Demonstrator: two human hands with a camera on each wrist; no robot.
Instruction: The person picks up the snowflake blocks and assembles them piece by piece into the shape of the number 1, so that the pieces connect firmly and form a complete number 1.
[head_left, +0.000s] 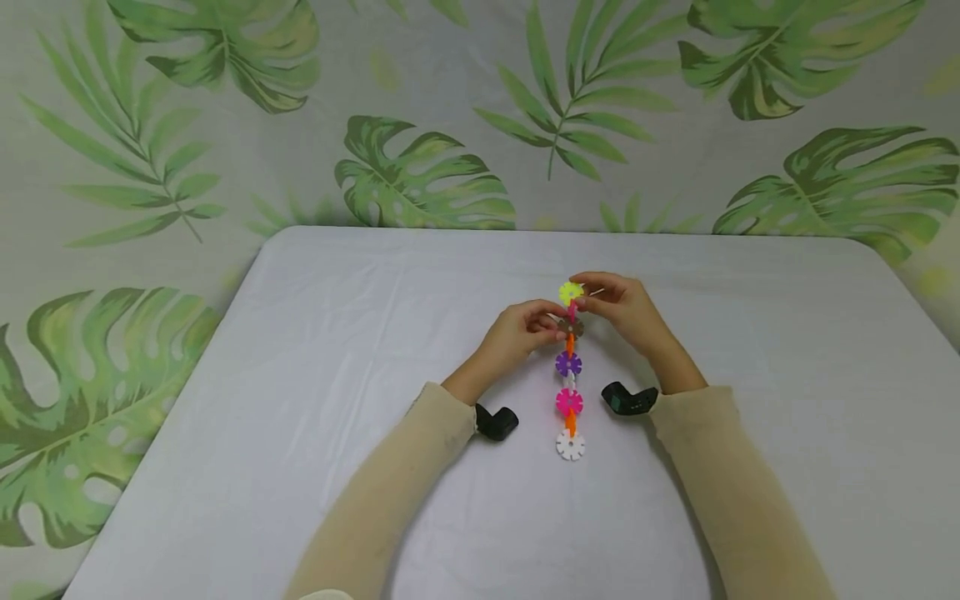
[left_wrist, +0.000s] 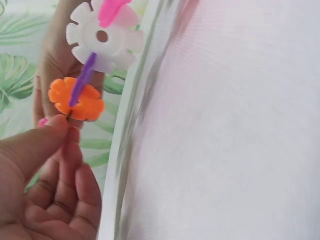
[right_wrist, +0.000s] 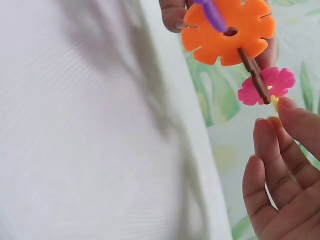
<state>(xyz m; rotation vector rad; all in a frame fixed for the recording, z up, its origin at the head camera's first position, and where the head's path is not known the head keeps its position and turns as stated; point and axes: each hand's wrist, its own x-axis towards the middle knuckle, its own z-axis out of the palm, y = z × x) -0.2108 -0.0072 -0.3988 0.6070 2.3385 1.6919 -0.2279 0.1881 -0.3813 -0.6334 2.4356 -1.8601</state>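
Note:
A chain of notched plastic discs runs lengthwise between the hands in the head view. At its far end is a yellow disc [head_left: 571, 292], pinched by my right hand [head_left: 628, 315] between thumb and fingers. My left hand [head_left: 513, 335] pinches the brown disc [head_left: 573, 327] just below. A pink disc [right_wrist: 267, 86], slotted between these two, shows in the right wrist view. In the left wrist view, an orange disc [left_wrist: 82, 107] and a purple disc [left_wrist: 83, 77] follow, seen partly edge-on. Further along come a white disc, a pink disc [head_left: 569, 403], another orange one and a white end disc [head_left: 571, 445].
A white cloth covers the table [head_left: 300, 350]. Behind it hangs a leaf-print cloth [head_left: 420, 175]. A black device is worn by each wrist, the left device [head_left: 497, 422] and the right device [head_left: 628, 398], close to the chain's two sides.

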